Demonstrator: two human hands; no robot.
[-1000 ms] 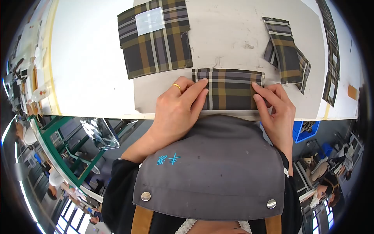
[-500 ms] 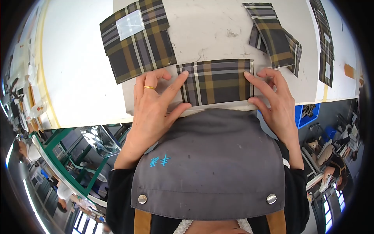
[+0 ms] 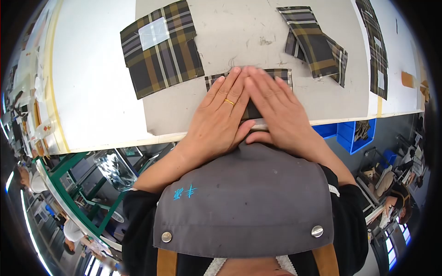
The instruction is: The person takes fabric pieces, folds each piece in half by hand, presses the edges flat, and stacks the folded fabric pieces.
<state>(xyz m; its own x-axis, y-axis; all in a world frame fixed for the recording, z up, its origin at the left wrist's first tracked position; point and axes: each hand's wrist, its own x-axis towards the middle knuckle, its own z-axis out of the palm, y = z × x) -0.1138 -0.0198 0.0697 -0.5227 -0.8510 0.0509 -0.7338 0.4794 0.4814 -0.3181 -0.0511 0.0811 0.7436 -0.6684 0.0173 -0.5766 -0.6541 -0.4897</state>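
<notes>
A folded plaid fabric piece [image 3: 251,112] lies at the near edge of the table, mostly hidden under both hands. My left hand [image 3: 220,108] is flat on its left half, fingers stretched out, with a gold ring on one finger. Flat on the right half rests my right hand [image 3: 280,108], its fingers also extended and slightly blurred. The fingertips of the two hands meet near the top edge of the fabric, and the thumbs come close together at the near edge.
A larger plaid piece [image 3: 172,69] with a translucent white patch [image 3: 154,34] lies at upper left. Crossed plaid strips [image 3: 315,43] lie at upper right, and a long plaid strip [image 3: 374,55] sits farther right. Below the table edge is a blue bin [image 3: 353,142]. Co-workers appear at both sides.
Both hands have moved inward from the ends of the fabric piece, and their fingers have flattened over its middle. The view has shifted slightly.
</notes>
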